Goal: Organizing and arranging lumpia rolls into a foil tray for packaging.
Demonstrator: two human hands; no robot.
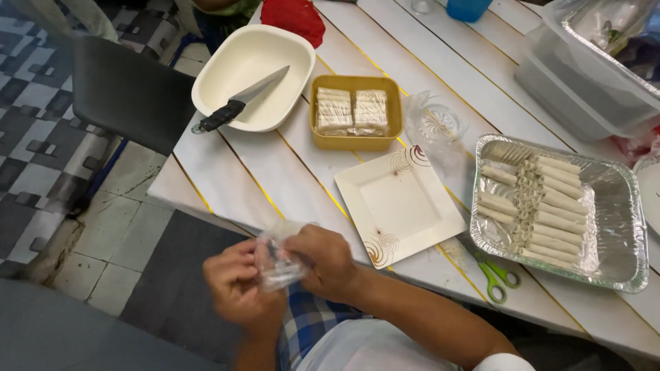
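- a small clear plastic bag [278, 260] sits between both hands, held off the near edge of the table, above the person's lap.
- the left hand [237, 282] pinches one side of the bag and the right hand [323, 257] grips the other; what is inside is too blurred to tell.
- judging by how things lie, the work looks partly done: the yellow tub [356, 112] holds two wrapped bundles of rolls, while the foil tray [622, 227] is full of loose rolls [543, 206] in rows.
- the square white plate [399, 206] just in front of the hands is bare.
- green scissors [498, 275] lie by the tray's near corner; a knife [237, 103] rests in the cream bowl [251, 79] at the far left.
- a crumpled clear bag [436, 127] lies between tub and tray; a large plastic box [584, 75] stands at the far right.
- the table [234, 172] is white planks with yellow seams.
- a dark chair [124, 93] stands to the left, on patterned floor tiles [31, 137].
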